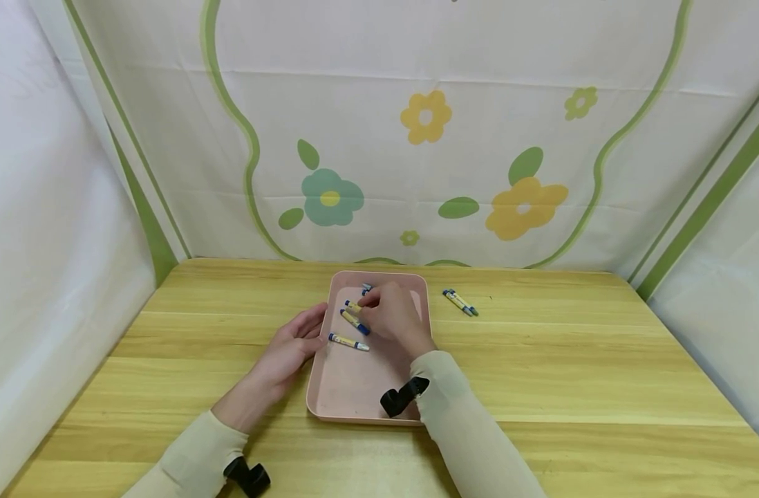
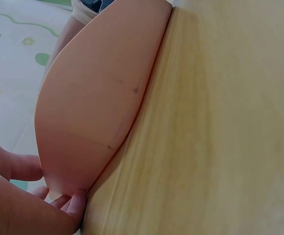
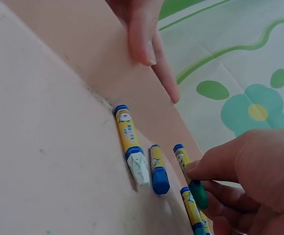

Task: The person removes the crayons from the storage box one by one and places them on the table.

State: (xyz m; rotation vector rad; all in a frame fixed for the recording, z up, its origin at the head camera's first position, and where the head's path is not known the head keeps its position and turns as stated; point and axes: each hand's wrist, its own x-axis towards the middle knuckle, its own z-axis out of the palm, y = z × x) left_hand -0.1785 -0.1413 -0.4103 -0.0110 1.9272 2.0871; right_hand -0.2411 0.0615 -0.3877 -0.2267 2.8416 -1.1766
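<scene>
My right hand [image 1: 392, 315] is over the upper part of a pink tray [image 1: 348, 398]. It pinches a green crayon [image 3: 182, 157] with a yellow wrapper between thumb and fingers. Beside that crayon in the tray lie a white crayon [image 3: 128, 139] and a blue crayon [image 3: 157, 164]. Farther up, close to my right fingers, are more crayons [image 3: 192, 211], partly hidden by the hand in the head view. At the tray's left side, my left hand [image 1: 290, 351] grips the wall, with the thumb over the rim and fingers outside, low along the wall.
Two crayons [image 1: 459, 302] lie side by side on the wooden table [image 1: 572, 366], right of the tray. A white curtain [image 1: 379, 159] printed with flowers stands behind the table, and white cloth hangs at both sides. Black wrist mounts [image 1: 247, 477] sit on both sleeves.
</scene>
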